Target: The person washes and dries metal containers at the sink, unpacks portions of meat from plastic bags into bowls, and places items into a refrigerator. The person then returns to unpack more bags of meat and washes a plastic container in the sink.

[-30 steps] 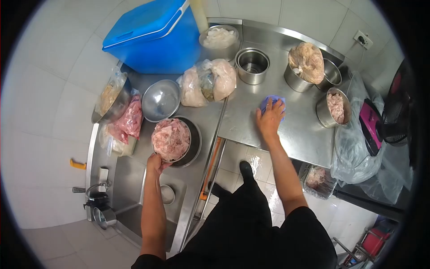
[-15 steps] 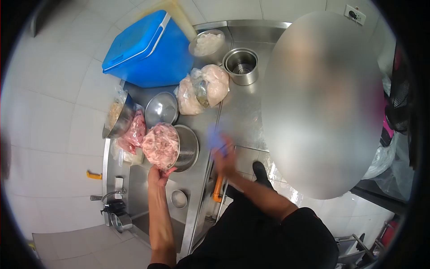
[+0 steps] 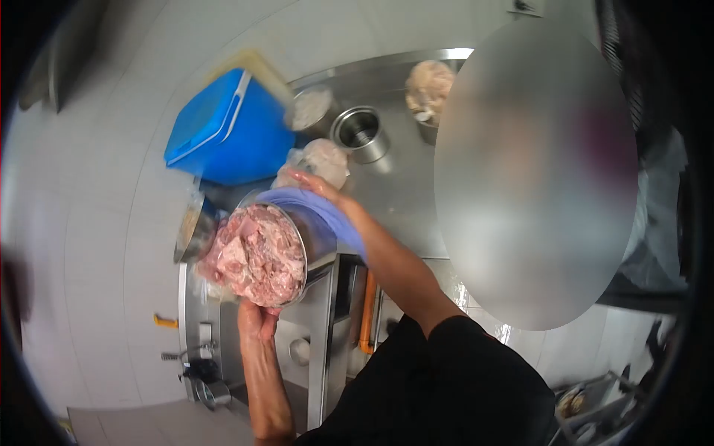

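A metal pot [image 3: 318, 236] heaped with raw pink meat [image 3: 256, 253] is tilted over the sink side of the counter, its mouth facing left. My left hand [image 3: 260, 320] grips its rim from below, with the fingers partly hidden under the meat. On the pot's far side, my right hand [image 3: 316, 186] holds a blue-purple cloth [image 3: 312, 212] against the outer wall; the cloth hangs down beside my wrist. Just beyond that hand lies a plastic bag of pale meat [image 3: 327, 160].
A blue cooler [image 3: 238, 134] stands at the back left. Near it are a metal bowl of whitish food [image 3: 312, 108] and a steel pot [image 3: 361, 134]. A metal bowl [image 3: 197, 234] sits left, and a sink [image 3: 294, 372] lies below. A blurred patch hides the right side.
My right hand has moved up and left with the cloth, from beside the counter edge to the pot's wall. The pot's meat-filled mouth shows more fully; the view has shifted.
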`<act>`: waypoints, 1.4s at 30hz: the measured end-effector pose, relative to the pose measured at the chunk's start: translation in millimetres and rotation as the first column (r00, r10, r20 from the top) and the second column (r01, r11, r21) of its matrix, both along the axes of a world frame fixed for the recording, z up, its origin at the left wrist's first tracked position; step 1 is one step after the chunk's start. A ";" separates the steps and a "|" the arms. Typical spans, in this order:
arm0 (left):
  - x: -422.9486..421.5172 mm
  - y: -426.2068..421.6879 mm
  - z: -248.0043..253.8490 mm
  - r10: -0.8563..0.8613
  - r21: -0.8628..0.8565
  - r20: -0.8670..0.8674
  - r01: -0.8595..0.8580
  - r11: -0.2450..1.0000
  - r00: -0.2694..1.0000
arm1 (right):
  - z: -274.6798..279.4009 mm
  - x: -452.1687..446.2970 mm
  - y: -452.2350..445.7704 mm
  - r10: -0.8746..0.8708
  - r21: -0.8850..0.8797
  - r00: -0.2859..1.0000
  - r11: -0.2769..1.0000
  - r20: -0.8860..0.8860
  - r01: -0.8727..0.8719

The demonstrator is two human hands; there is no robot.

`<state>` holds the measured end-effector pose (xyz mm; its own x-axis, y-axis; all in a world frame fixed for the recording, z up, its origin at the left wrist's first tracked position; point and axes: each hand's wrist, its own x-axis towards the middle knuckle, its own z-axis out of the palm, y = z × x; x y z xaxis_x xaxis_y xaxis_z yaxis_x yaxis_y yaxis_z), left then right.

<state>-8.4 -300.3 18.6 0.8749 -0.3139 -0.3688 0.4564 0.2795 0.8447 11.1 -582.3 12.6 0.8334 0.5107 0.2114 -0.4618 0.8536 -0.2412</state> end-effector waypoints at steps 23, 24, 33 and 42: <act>66.7 -122.5 -26.0 -0.982 -0.182 -0.069 0.966 0.184 0.174 | -4.9 -170.8 184.3 -0.769 -0.621 0.112 -0.409 0.629 0.669; 92.7 -118.6 -35.5 -0.992 -0.190 -0.040 0.974 0.123 0.117 | -23.5 -145.7 194.5 -0.765 -0.619 0.098 -0.430 0.636 0.657; 121.1 -209.4 -144.8 -0.973 -0.160 -0.021 0.962 -0.222 -0.228 | -135.0 -94.2 196.0 -0.867 -0.645 -0.356 -0.054 -0.348 0.762; 93.3 -259.2 -212.4 -0.891 -0.225 -0.013 0.870 -0.440 -0.454 | -208.1 -116.7 246.8 -0.723 -0.799 -0.638 -0.534 0.263 0.276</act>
